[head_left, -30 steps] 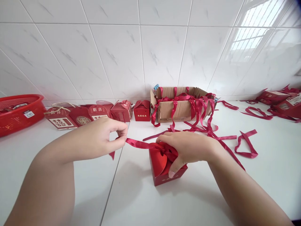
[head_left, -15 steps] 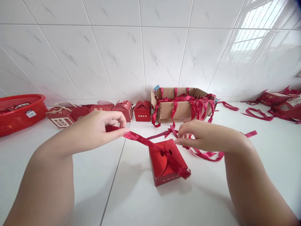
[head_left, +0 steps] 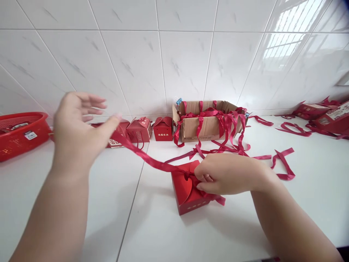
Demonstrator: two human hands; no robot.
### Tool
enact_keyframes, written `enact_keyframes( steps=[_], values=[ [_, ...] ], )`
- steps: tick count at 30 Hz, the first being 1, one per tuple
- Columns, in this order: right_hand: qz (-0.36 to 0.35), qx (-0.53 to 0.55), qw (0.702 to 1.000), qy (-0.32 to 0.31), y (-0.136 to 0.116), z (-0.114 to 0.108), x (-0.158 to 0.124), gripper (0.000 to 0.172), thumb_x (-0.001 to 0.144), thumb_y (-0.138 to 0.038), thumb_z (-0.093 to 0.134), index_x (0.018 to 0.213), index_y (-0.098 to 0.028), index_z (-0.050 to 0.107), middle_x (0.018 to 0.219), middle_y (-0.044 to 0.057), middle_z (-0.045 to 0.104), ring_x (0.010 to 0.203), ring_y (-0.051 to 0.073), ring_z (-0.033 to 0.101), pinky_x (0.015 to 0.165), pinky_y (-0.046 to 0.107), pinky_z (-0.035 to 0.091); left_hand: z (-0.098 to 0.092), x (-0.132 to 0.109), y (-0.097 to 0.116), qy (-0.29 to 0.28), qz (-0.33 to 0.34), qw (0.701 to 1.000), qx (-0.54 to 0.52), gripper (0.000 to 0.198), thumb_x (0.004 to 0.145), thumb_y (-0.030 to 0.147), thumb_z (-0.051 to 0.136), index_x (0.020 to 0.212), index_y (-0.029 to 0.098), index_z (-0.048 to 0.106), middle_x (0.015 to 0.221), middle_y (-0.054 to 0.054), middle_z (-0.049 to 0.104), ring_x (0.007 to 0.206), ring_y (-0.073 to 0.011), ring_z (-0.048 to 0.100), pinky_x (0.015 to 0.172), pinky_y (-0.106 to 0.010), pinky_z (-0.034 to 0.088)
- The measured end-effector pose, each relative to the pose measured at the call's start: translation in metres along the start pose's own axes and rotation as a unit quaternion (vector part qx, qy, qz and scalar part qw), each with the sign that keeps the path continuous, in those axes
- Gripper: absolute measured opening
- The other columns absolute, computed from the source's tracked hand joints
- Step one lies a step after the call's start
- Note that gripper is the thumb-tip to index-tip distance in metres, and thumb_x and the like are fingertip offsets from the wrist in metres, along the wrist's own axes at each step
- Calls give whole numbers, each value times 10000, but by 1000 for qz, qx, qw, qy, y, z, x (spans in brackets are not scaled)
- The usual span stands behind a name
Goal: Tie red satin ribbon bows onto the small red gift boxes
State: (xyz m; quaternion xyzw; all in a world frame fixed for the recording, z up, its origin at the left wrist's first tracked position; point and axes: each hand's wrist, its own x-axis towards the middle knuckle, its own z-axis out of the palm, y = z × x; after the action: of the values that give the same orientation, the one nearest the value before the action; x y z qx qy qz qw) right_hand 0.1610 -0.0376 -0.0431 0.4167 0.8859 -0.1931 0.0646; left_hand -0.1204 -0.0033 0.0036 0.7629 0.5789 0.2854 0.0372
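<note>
A long crimson satin ribbon (head_left: pixel 148 159) on a boxy red cardboard package (head_left: pixel 182 189) is regripped by the right hand (head_left: pixel 225 174), its knot (head_left: pixel 187 175) seemingly steadied; the left hand (head_left: pixel 77 138) is opened.

White tabletop (head_left: pixel 155 233) against a wall of glossy, grey-veined tiles (head_left: pixel 185 65), with a barred window's reflection (head_left: pixel 286 42) at upper right. Far left: red perforated plastic basket (head_left: pixel 16 147) bearing a white label (head_left: pixel 31 135). Along the wall, left of centre: a red carton with a cord handle (head_left: pixel 140 131) and, just beside it, a smaller red carton with gold lettering (head_left: pixel 163 131). Centre: open cardboard box (head_left: pixel 211 128) — dark-red ribbons (head_left: pixel 201 125) draped over its near side — with a blue clip (head_left: pixel 179 101) at its rear left corner. Far right: further red cartons (head_left: pixel 332 117).
</note>
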Motion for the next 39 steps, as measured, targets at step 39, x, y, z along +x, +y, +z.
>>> enact_keyframes(
  steps=[39],
  values=[
    [127,46,991,11,32,-26,-42,194,824,-336,485,705,-227,595,666,-17,598,560,126,507,501,232,354,116,-36,55,-330,157,919,-148,503,775,581,581,1211,333,552,1391,-11,411,1154,-247,509,902,-333,467]
  ],
)
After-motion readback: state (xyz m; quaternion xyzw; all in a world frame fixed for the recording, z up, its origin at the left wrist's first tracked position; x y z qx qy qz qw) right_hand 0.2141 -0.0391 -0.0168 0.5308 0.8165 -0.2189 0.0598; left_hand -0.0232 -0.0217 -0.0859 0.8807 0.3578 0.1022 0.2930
